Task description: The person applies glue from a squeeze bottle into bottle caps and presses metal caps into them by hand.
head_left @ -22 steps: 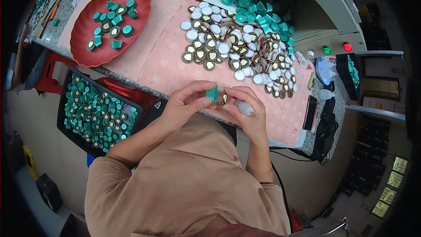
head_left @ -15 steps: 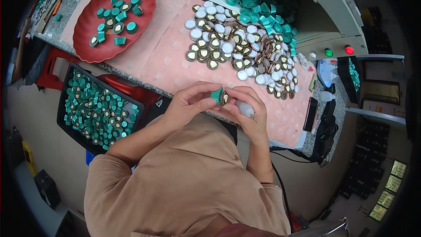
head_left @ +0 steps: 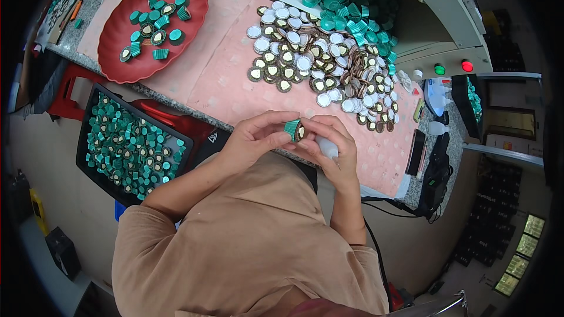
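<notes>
My left hand [head_left: 254, 140] pinches a small green ribbed cap [head_left: 292, 129] between thumb and fingertips, at the near edge of the pink-covered table [head_left: 217, 76]. My right hand [head_left: 330, 144] meets it from the right, fingertips on a round gold-and-white insert [head_left: 301, 132] at the cap's open side, while a white tube-like thing [head_left: 326, 147] lies in its palm. Both hands hover just above the table's front edge, close to my chest.
A heap of white and gold round inserts [head_left: 320, 67] lies mid-table, with a pile of green caps [head_left: 343, 0] behind it. A red dish [head_left: 117, 53] holds several caps at left. A black tray [head_left: 126, 144] full of green caps sits below the table's left side.
The cap and both hands stay together in front of me; the cap has turned slightly in my fingers. The view has shifted a little.
</notes>
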Demonstrator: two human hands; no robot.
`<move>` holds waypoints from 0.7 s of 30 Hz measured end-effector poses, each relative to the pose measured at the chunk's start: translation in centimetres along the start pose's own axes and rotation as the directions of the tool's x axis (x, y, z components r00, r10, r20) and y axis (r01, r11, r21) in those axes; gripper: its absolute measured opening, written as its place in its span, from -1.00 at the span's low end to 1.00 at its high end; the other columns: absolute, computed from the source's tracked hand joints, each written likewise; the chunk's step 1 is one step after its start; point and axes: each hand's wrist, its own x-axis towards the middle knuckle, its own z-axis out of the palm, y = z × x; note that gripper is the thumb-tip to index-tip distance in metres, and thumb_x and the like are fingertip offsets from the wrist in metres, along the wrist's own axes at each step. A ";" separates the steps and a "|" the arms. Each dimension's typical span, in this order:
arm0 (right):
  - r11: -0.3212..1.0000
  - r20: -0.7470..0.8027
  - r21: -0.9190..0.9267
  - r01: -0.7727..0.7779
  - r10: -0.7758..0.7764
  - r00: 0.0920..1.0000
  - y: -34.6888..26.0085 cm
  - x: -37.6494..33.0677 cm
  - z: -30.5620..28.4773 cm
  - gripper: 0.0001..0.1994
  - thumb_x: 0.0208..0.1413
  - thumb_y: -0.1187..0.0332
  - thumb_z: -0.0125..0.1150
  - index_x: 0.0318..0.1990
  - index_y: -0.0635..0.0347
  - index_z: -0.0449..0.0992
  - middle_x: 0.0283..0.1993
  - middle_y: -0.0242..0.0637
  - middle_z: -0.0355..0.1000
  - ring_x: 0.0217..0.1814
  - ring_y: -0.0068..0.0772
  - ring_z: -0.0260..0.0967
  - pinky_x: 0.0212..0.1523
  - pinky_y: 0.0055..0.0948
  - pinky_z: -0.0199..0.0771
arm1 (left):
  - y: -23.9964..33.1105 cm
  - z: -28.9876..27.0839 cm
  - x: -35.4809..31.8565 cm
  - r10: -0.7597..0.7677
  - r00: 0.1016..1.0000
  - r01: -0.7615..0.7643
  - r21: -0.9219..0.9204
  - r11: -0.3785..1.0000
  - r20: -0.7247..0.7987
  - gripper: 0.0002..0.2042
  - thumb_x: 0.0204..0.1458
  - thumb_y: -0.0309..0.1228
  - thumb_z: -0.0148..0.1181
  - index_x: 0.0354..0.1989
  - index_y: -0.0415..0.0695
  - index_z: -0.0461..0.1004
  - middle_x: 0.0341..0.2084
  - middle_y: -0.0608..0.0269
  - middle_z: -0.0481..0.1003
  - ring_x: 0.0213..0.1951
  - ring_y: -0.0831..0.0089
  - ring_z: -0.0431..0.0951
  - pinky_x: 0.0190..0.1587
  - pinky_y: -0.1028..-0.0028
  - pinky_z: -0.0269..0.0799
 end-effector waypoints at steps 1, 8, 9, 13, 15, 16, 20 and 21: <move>1.000 0.001 0.002 -0.006 0.006 1.000 0.0 0.0 0.0 -0.63 -0.09 0.55 0.36 -0.04 0.18 0.54 -0.13 -0.26 0.41 -0.28 -0.50 0.41 -0.26 -0.53 0.44 | 0.1 0.1 0.0 0.000 1.000 0.000 0.000 1.000 0.000 -0.64 0.15 -0.56 0.05 0.15 -0.24 0.32 0.01 0.16 0.42 0.00 0.42 0.47 0.01 0.42 0.49; 1.000 0.010 -0.021 0.006 -0.006 1.000 0.0 -0.1 -0.1 -0.60 -0.12 0.57 0.37 -0.04 0.17 0.54 -0.13 -0.24 0.42 -0.24 -0.43 0.44 -0.25 -0.51 0.46 | -0.1 0.1 0.0 -0.029 1.000 0.029 -0.004 1.000 -0.012 -0.64 0.16 -0.56 0.05 0.15 -0.23 0.33 0.01 0.16 0.41 -0.01 0.43 0.47 0.00 0.44 0.50; 1.000 0.010 -0.021 0.005 -0.005 1.000 0.0 0.0 -0.1 -0.60 -0.12 0.57 0.37 -0.04 0.17 0.54 -0.13 -0.24 0.42 -0.24 -0.43 0.44 -0.25 -0.51 0.46 | -0.1 0.0 0.0 -0.028 1.000 0.028 -0.005 1.000 -0.011 -0.64 0.16 -0.56 0.05 0.15 -0.22 0.32 0.01 0.16 0.42 -0.01 0.43 0.48 0.00 0.44 0.50; 0.998 0.011 -0.057 0.005 -0.004 1.000 -0.2 -0.2 -0.1 -0.60 -0.12 0.58 0.37 -0.03 0.18 0.53 -0.13 -0.22 0.41 -0.20 -0.40 0.44 -0.27 -0.50 0.48 | -0.5 -0.1 0.1 -0.033 0.999 0.033 0.009 0.999 -0.012 -0.64 0.16 -0.55 0.05 0.16 -0.22 0.32 0.02 0.17 0.41 -0.01 0.44 0.48 0.00 0.43 0.50; 0.997 0.013 -0.075 -0.005 0.006 1.000 -0.5 -0.1 0.0 -0.60 -0.12 0.58 0.36 -0.03 0.19 0.53 -0.13 -0.22 0.41 -0.19 -0.40 0.44 -0.28 -0.50 0.49 | -0.6 -0.4 0.1 -0.066 0.998 0.066 0.023 0.998 0.000 -0.63 0.17 -0.54 0.05 0.17 -0.21 0.31 0.04 0.18 0.40 -0.01 0.44 0.48 -0.01 0.45 0.50; 0.995 0.018 -0.103 0.017 -0.015 1.000 -0.8 0.0 0.0 -0.60 -0.11 0.60 0.34 -0.03 0.20 0.53 -0.13 -0.21 0.41 -0.18 -0.39 0.44 -0.28 -0.49 0.49 | -0.6 -0.5 0.0 -0.067 0.998 0.067 0.024 0.997 0.001 -0.63 0.17 -0.54 0.05 0.17 -0.21 0.31 0.04 0.18 0.40 -0.01 0.44 0.48 -0.01 0.45 0.50; 0.984 0.018 -0.172 0.042 -0.039 0.999 -2.0 0.5 0.4 -0.61 -0.08 0.63 0.29 -0.02 0.22 0.51 -0.11 -0.19 0.38 -0.18 -0.36 0.45 -0.27 -0.46 0.50 | -0.5 0.0 0.0 -0.064 0.998 0.062 -0.092 0.994 -0.012 -0.61 0.15 -0.52 0.08 0.18 -0.18 0.31 0.00 0.24 0.39 0.02 0.49 0.43 0.01 0.47 0.46; 0.984 0.015 -0.173 0.041 -0.039 0.999 -2.1 0.5 0.7 -0.61 -0.08 0.63 0.29 -0.02 0.22 0.51 -0.11 -0.19 0.38 -0.18 -0.36 0.45 -0.27 -0.46 0.50 | -0.5 0.2 0.1 0.033 0.999 -0.034 -0.102 0.994 -0.007 -0.60 0.15 -0.52 0.09 0.19 -0.18 0.31 -0.02 0.26 0.39 0.03 0.51 0.41 0.02 0.49 0.44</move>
